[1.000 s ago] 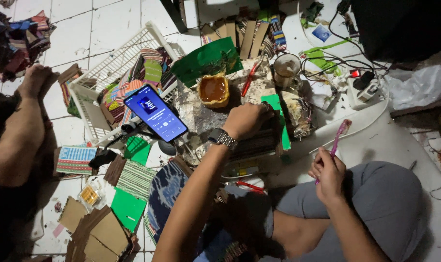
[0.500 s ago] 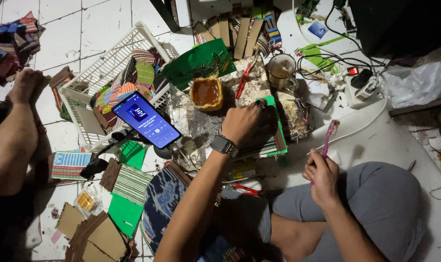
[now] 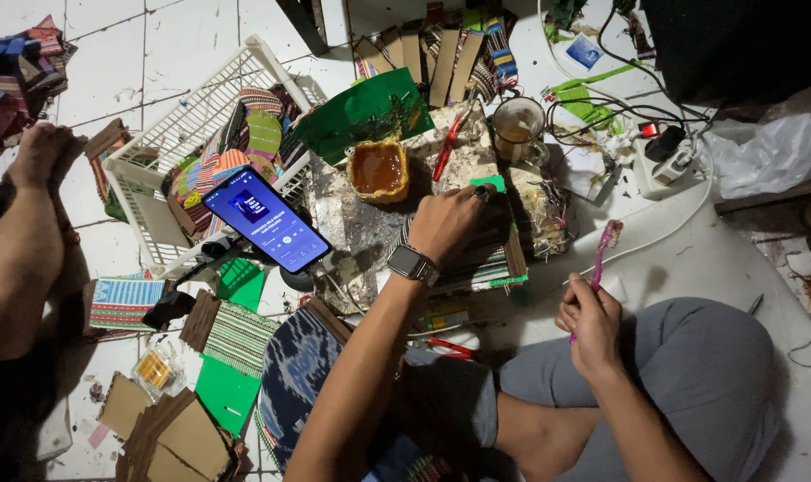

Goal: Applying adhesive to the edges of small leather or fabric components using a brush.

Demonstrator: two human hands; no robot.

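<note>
Pink brush (image 3: pixel 602 253) in right hand (image 3: pixel 590 323) fingers' grip; left hand (image 3: pixel 447 221) fingers' state unclear, curled over striped cards (image 3: pixel 477 268).

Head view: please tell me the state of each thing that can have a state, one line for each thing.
Left hand: palm down, pressing on the striped piece.
Right hand: closed on the pink toothbrush, bristles up.
Phone: screen lit, propped on a stand.
Yellow tub: open, brownish liquid inside.
Glass mug: upright, partly filled.
White basket: tilted, holding striped fabric.

A pink toothbrush (image 3: pixel 602 254), an amber glue bowl (image 3: pixel 378 170), green card (image 3: pixel 365 112), and a white basket (image 3: pixel 169 170).
</note>
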